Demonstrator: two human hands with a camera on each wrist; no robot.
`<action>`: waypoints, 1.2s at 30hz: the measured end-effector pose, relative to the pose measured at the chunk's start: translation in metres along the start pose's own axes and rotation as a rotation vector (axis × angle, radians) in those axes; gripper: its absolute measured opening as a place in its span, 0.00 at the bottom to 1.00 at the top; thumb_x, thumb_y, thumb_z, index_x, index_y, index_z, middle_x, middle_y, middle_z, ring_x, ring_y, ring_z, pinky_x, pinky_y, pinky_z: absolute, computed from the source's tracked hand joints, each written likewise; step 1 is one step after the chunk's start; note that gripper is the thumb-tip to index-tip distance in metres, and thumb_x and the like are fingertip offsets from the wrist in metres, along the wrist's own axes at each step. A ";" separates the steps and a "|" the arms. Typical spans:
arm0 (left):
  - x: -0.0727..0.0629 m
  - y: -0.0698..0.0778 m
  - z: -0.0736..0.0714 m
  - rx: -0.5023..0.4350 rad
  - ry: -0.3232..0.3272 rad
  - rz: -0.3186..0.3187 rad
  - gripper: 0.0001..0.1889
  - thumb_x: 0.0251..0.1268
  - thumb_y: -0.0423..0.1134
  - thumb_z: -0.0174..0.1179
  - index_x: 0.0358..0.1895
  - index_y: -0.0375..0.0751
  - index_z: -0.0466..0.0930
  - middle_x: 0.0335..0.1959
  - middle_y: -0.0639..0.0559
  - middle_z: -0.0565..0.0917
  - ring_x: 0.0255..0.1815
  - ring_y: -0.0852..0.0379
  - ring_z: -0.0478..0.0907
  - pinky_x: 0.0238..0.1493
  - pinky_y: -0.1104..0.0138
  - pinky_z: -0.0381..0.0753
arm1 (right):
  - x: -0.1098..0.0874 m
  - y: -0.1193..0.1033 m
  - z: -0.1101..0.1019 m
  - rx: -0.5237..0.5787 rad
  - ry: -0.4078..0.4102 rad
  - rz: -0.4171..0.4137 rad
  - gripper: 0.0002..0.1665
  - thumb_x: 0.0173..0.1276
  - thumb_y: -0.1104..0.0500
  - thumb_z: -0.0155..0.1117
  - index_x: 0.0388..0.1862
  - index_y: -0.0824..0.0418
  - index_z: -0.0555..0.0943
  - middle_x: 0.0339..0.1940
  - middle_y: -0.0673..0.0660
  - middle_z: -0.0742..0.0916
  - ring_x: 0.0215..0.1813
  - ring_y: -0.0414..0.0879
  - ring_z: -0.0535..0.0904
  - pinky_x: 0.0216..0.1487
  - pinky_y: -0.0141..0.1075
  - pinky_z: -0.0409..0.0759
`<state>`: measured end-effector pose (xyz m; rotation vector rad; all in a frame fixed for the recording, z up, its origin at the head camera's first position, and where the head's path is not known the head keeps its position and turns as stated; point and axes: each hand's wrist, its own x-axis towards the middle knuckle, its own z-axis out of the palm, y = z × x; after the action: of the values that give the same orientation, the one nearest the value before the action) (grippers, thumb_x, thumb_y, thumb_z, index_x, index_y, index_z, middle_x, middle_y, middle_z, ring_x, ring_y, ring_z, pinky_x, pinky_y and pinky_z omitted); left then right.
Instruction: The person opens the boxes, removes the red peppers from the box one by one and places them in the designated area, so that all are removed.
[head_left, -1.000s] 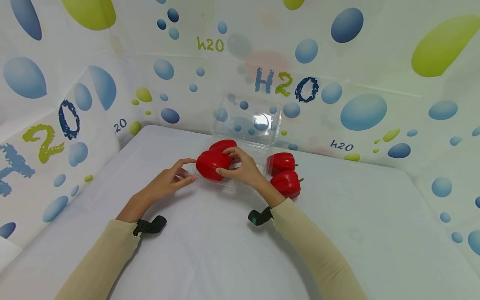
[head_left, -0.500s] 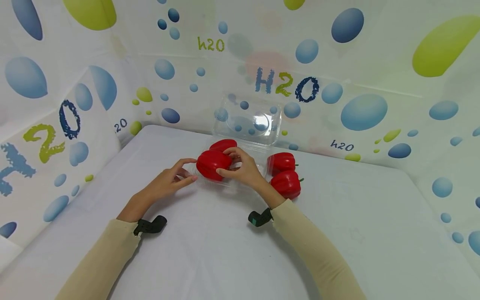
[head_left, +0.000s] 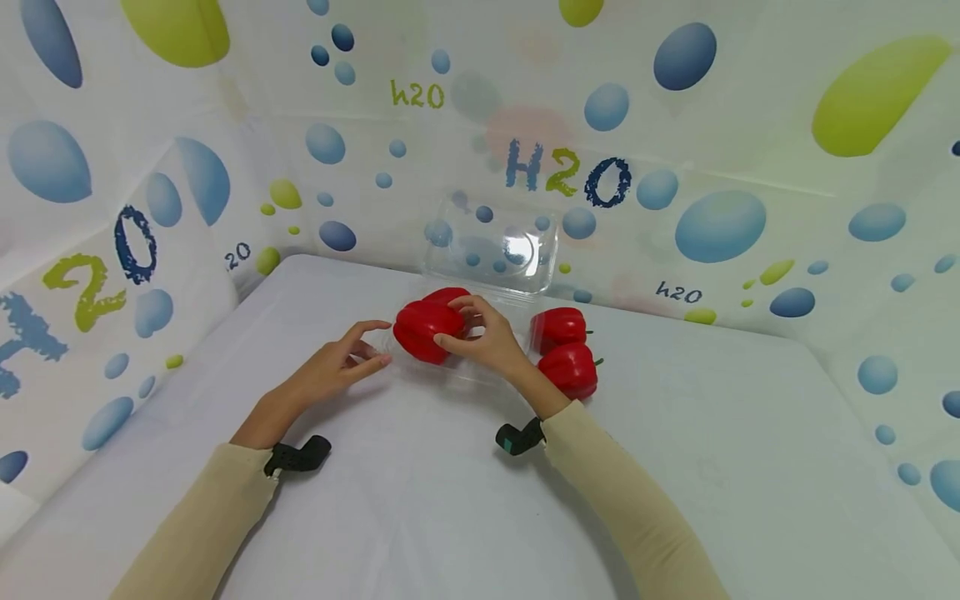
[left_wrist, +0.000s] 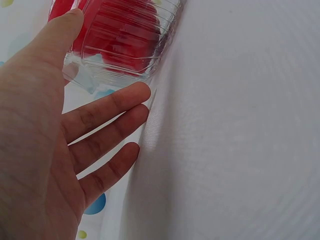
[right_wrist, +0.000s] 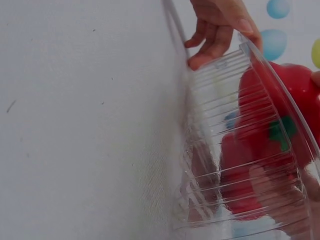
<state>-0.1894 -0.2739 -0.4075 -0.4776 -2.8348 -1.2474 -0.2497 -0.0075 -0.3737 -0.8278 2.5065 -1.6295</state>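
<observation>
In the head view, my right hand (head_left: 491,342) grips a red bell pepper (head_left: 422,331) between thumb and fingers, at the left side of a clear plastic clamshell box (head_left: 480,375). A second red bell pepper (head_left: 447,294) shows partly behind it. The green stem end (right_wrist: 283,131) appears through the box's ribbed wall in the right wrist view. My left hand (head_left: 322,371) is at the box's left end, fingers spread and extended, index fingertip right at the rim. From the left wrist, the ribbed box corner (left_wrist: 120,75) sits just above the left hand's lower fingers (left_wrist: 112,105).
Two more red bell peppers, one behind (head_left: 562,327) and one in front (head_left: 572,371), lie right of the box. Its clear lid (head_left: 487,250) stands raised at the back, against the printed backdrop (head_left: 787,167). A white cloth (head_left: 420,500) covers the table.
The gripped pepper has tilted slightly in my right hand and covers more of the one behind. The left hand stays at the box's end. The head view has shifted a little.
</observation>
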 end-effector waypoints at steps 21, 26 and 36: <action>0.000 0.000 0.000 0.013 0.002 -0.001 0.31 0.70 0.49 0.57 0.72 0.51 0.56 0.51 0.41 0.82 0.50 0.45 0.79 0.51 0.52 0.82 | -0.007 -0.002 -0.006 0.048 0.014 -0.013 0.32 0.58 0.59 0.72 0.61 0.59 0.72 0.57 0.60 0.79 0.54 0.55 0.77 0.49 0.40 0.83; 0.000 0.001 0.000 0.012 0.006 0.004 0.31 0.70 0.49 0.57 0.72 0.51 0.56 0.50 0.41 0.82 0.50 0.45 0.79 0.51 0.51 0.81 | -0.010 -0.001 -0.008 0.055 0.028 -0.033 0.33 0.57 0.58 0.72 0.62 0.59 0.71 0.57 0.60 0.79 0.53 0.54 0.78 0.49 0.39 0.83; -0.001 0.003 0.000 0.004 0.008 0.019 0.30 0.70 0.47 0.58 0.71 0.50 0.57 0.50 0.39 0.82 0.48 0.44 0.80 0.51 0.50 0.81 | -0.016 -0.002 -0.010 0.089 0.055 -0.054 0.33 0.57 0.59 0.72 0.62 0.59 0.71 0.57 0.59 0.79 0.52 0.53 0.78 0.50 0.39 0.83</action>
<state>-0.1877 -0.2721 -0.4060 -0.4969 -2.8182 -1.2380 -0.2380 0.0078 -0.3713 -0.8603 2.4465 -1.7901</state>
